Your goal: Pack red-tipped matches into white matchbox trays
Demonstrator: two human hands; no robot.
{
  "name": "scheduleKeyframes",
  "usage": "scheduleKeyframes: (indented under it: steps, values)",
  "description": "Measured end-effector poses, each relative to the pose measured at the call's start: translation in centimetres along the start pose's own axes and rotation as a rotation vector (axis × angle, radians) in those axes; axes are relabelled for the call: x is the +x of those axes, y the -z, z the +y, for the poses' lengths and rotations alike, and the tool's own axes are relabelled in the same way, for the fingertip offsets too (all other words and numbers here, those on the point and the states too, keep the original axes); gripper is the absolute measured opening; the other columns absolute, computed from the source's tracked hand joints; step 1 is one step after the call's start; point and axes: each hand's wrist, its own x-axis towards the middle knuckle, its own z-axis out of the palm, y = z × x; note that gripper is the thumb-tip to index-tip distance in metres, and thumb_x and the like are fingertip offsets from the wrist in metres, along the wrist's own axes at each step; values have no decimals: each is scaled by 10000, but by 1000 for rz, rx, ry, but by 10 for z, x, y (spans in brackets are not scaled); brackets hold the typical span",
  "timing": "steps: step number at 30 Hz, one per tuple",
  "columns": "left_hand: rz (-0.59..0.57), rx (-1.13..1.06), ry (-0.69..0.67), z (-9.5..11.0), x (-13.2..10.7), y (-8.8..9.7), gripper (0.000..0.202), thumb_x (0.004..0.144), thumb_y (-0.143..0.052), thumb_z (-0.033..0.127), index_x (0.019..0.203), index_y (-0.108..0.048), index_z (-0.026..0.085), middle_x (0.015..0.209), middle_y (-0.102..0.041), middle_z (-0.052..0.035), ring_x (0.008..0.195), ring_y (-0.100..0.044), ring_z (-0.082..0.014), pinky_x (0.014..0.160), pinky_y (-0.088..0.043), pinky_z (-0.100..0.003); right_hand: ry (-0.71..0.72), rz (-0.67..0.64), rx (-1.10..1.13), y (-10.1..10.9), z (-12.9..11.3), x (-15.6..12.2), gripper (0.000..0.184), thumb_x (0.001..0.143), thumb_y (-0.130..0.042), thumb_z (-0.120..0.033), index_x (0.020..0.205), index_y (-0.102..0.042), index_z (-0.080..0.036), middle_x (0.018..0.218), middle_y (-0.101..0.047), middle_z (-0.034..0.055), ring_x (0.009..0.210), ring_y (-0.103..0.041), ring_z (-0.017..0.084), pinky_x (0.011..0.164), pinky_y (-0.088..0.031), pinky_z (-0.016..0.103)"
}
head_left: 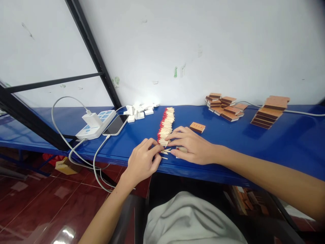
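A long row of red-tipped matchsticks (166, 124) lies on the blue table (254, 142). My left hand (142, 162) pinches at a few loose matchsticks (165, 152) at the near end of the row, fingers curled together. My right hand (193, 145) rests palm down beside it, with its fingers on the near matchsticks and over a small matchbox tray (181, 149) under the thumb. A single closed brown matchbox (197, 127) lies just beyond my right hand.
Piles of brown matchboxes (223, 105) and a taller stack of matchboxes (270, 112) sit at the back right. A phone (116, 124), a white power strip (96, 125) with charger and cables, and small white blocks (139, 111) lie at the left. A black frame post (93, 54) leans against the wall.
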Motion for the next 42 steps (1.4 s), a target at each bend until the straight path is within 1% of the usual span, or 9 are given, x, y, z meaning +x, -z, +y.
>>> scheduleKeyframes:
  steps: [5, 15, 19, 23, 27, 31, 33, 38, 42]
  values:
    - [5, -11, 11, 0, 0, -2, 252, 926, -453, 127, 1008, -683, 192, 965, -612, -57, 852, -560, -200, 758, -467, -340, -14, -45, -10, 0, -1, 1, 303, 1010, -498, -331, 1132, -740, -194, 1276, -682, 99, 1160, -500, 302, 971, -409, 508]
    - [90, 17, 56, 2, 0, -3, 257, 913, -462, 135, 1043, -679, 176, 957, -611, -66, 845, -555, -209, 753, -471, -355, -37, -62, 43, 2, -6, 1, 359, 1009, -499, -378, 1237, -678, -166, 1248, -694, 99, 1165, -491, 301, 982, -382, 499]
    - [111, 32, 85, 2, 1, -4, 270, 916, -453, 139, 1056, -680, 179, 951, -616, -66, 843, -550, -211, 755, -467, -361, -24, -58, 40, 2, -6, 1, 344, 1006, -502, -372, 1208, -688, -165, 1234, -691, 104, 1127, -505, 291, 959, -383, 482]
    - [104, 33, 76, 3, 1, -3, 260, 918, -454, 145, 1036, -682, 179, 952, -625, -66, 838, -548, -208, 757, -471, -363, -32, -7, 51, 1, -4, 0, 283, 990, -527, -331, 1133, -713, -173, 1170, -702, 96, 1065, -524, 268, 931, -383, 452]
    - [88, 33, 67, 2, 0, -3, 254, 918, -454, 149, 1010, -689, 175, 953, -624, -72, 842, -549, -209, 765, -480, -369, -39, 43, 46, 1, -3, -1, 252, 964, -560, -323, 1072, -725, -165, 1022, -711, 98, 965, -555, 250, 874, -387, 423]
    - [77, 18, 53, 1, 0, -3, 254, 918, -456, 150, 1011, -689, 188, 951, -623, -69, 847, -554, -209, 767, -484, -366, -58, 33, 38, 1, -3, -1, 239, 948, -581, -324, 1040, -729, -161, 886, -710, 84, 887, -564, 243, 833, -392, 413]
    - [71, 14, 45, 1, 0, -2, 252, 915, -459, 144, 1010, -687, 188, 952, -625, -67, 848, -556, -209, 767, -481, -364, -57, 42, 42, 0, -3, -1, 232, 947, -583, -320, 1028, -730, -161, 902, -713, 89, 890, -576, 244, 836, -401, 417]
    - [67, 17, 30, 2, 1, -2, 248, 917, -455, 138, 998, -686, 172, 937, -625, -69, 825, -551, -210, 750, -476, -364, -24, 152, 117, 0, -1, -2, 205, 953, -567, -269, 1040, -720, -163, 1130, -711, 106, 1002, -609, 245, 899, -428, 416]
    - [63, 13, 25, 2, 1, -1, 251, 930, -449, 146, 1008, -686, 169, 935, -628, -71, 824, -548, -208, 753, -474, -362, -59, 169, 126, 0, 1, -2, 226, 961, -528, -249, 1048, -718, -163, 1007, -740, 92, 929, -629, 233, 860, -446, 408]
